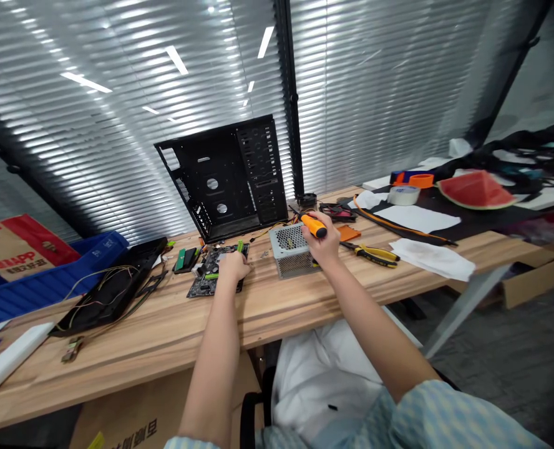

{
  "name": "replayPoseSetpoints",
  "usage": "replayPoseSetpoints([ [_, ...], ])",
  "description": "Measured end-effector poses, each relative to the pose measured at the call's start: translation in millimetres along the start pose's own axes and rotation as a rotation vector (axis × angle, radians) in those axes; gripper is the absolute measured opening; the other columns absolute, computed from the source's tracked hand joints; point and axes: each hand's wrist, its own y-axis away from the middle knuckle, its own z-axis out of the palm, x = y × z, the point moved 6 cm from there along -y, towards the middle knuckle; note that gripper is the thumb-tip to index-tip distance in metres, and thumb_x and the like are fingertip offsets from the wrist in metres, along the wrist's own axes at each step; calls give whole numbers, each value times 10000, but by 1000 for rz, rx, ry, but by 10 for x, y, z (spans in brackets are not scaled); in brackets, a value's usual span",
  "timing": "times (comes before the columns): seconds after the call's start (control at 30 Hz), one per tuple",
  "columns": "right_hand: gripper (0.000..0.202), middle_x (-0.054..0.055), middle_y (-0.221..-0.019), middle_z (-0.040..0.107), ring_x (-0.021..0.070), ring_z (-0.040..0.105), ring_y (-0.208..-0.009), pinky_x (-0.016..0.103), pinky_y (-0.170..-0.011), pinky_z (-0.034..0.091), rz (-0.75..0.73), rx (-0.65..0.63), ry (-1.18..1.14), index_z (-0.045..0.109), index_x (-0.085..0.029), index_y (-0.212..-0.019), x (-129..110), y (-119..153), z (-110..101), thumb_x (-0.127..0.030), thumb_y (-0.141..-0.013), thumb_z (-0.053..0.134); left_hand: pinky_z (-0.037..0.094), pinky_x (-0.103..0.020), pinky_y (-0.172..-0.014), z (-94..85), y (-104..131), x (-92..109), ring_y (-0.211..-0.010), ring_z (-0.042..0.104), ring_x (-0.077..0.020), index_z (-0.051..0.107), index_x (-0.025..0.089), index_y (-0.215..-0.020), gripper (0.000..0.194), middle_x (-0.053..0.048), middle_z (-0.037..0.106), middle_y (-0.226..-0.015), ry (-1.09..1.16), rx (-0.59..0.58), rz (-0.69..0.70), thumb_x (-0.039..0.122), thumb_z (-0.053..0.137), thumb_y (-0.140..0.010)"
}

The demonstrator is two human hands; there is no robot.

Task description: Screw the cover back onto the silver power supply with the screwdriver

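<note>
My right hand (324,240) is wrapped round an orange-handled screwdriver (313,226), above the right side of a grey metal box with a perforated top (287,242). The screwdriver's shaft points up and to the left. My left hand (234,267) is over the right part of a dark circuit board with green slots (208,284), its fingers bent; what they hold, if anything, is hidden. Behind the board and the box stands an open black computer case (221,181).
Yellow-black pliers (377,254), white paper (433,259) and an orange piece (349,232) lie to the right on the wooden table (174,324). A black panel with wires (111,290) and a blue bin (19,296) are on the left. Blinds hang behind.
</note>
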Motion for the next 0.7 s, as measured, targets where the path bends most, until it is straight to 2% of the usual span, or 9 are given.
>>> replayPoseSetpoints([
  [0.1, 382, 93, -1047, 715, 234, 694, -881, 362, -802, 545, 10, 2, -2, 636, -222, -1135, 6, 9, -2, -489, -864, 607, 511, -408, -856, 15, 24, 53, -991, 690, -341, 749, 193, -780, 183, -177, 743, -945, -24, -16, -2, 367, 700, -749],
  [0.27, 366, 98, -1053, 699, 227, 677, -871, 355, -773, 543, 24, 40, -31, 643, -218, -1098, 8, 17, -17, -485, -849, 617, 467, -446, -942, 25, 60, 153, -1057, 666, -337, 744, 189, -792, 104, -164, 750, -960, -45, -18, 29, 235, 655, -762],
  [0.43, 312, 68, -953, 693, 196, 664, -797, 332, -753, 533, 81, 95, -106, 644, -205, -1024, 33, 6, -47, -456, -840, 633, 434, -487, -972, 35, 95, 232, -1019, 671, -335, 736, 194, -745, 108, -152, 756, -936, 2, -10, 75, 173, 630, -741],
  [0.6, 332, 39, -856, 657, 178, 647, -730, 312, -697, 529, 227, 129, -146, 617, -189, -1013, 166, 21, -43, -478, -851, 608, 456, -472, -914, 12, 92, 249, -939, 682, -330, 723, 200, -683, 90, -124, 750, -828, 141, 42, 109, 170, 640, -700],
  [0.7, 339, 34, -838, 648, 181, 653, -749, 309, -691, 532, 248, 146, -155, 606, -189, -999, 213, 26, -35, -495, -852, 598, 486, -403, -810, -42, 79, 259, -825, 679, -285, 725, 182, -701, 102, -98, 733, -761, 288, 108, 149, 208, 629, -725],
])
